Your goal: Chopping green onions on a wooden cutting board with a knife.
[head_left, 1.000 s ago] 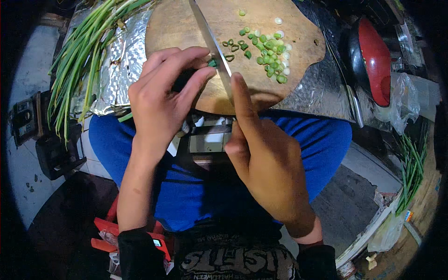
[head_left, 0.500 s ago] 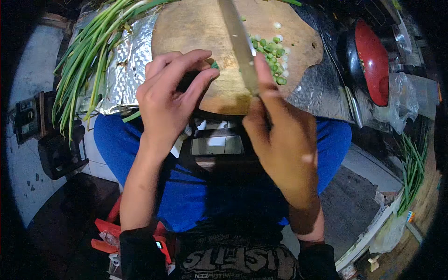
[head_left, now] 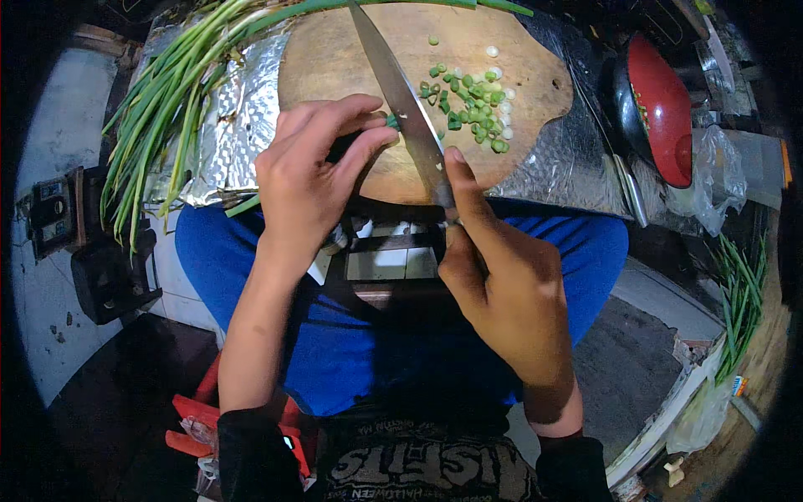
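My right hand (head_left: 506, 284) grips a long kitchen knife (head_left: 400, 100) by its handle, index finger stretched along the blade's heel. The blade crosses a wooden cutting board (head_left: 335, 58), its tip toward the far edge. Pinched between the fingers of my left hand (head_left: 314, 159) is a green onion (head_left: 392, 121), whose cut end shows right against the blade. Most of that stalk is hidden by the hand; a green piece (head_left: 242, 207) sticks out below the wrist. Right of the blade lie chopped green onion pieces (head_left: 478, 105), pale and dark green, scattered on the board.
A bunch of whole green onions (head_left: 180, 100) lies at the left over foil (head_left: 242, 117). To the right are a red and black bowl (head_left: 661, 109), a clear plastic bag (head_left: 719, 180) and a metal utensil (head_left: 633, 191). More green stalks (head_left: 740, 293) stand in plastic at the far right.
The knife has swung so its tip points farther left, and its blade now meets the onion's end. Darker green pieces now show beside the chopped pile.
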Available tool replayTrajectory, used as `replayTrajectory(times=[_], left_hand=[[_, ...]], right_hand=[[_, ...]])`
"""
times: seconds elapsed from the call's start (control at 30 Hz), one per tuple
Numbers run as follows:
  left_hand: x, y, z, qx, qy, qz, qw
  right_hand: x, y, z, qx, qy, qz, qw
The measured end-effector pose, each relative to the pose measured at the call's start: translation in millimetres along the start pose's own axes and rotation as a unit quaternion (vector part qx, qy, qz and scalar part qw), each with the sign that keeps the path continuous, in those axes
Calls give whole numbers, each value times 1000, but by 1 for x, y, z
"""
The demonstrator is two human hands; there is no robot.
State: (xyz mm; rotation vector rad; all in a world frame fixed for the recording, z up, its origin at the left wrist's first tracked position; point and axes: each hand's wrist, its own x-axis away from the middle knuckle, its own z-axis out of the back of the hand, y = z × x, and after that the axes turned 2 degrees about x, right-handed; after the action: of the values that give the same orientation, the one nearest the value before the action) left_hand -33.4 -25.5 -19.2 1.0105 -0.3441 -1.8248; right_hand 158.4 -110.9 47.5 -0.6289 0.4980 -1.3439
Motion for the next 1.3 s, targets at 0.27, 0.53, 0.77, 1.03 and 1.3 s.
replayTrajectory(times=[0.27, 0.53, 0.77, 1.03, 1.3], left_hand=[[-2, 0, 1, 6, 16, -22, 1000], [0, 3, 8, 21, -40, -2, 999], [-1, 4, 11, -19, -39, -42, 998], [-1, 1, 13, -38, -44, -110, 992], [8, -3, 12, 22, -40, 4, 999]], right_hand=[[2, -2, -3, 2, -13, -16, 1000], [8, 2, -9, 63, -12, 24, 998], [2, -10, -7, 34, -61, -48, 996], [-31, -2, -26, 8, 27, 37, 999], [-25, -2, -20, -29, 27, 30, 999]])
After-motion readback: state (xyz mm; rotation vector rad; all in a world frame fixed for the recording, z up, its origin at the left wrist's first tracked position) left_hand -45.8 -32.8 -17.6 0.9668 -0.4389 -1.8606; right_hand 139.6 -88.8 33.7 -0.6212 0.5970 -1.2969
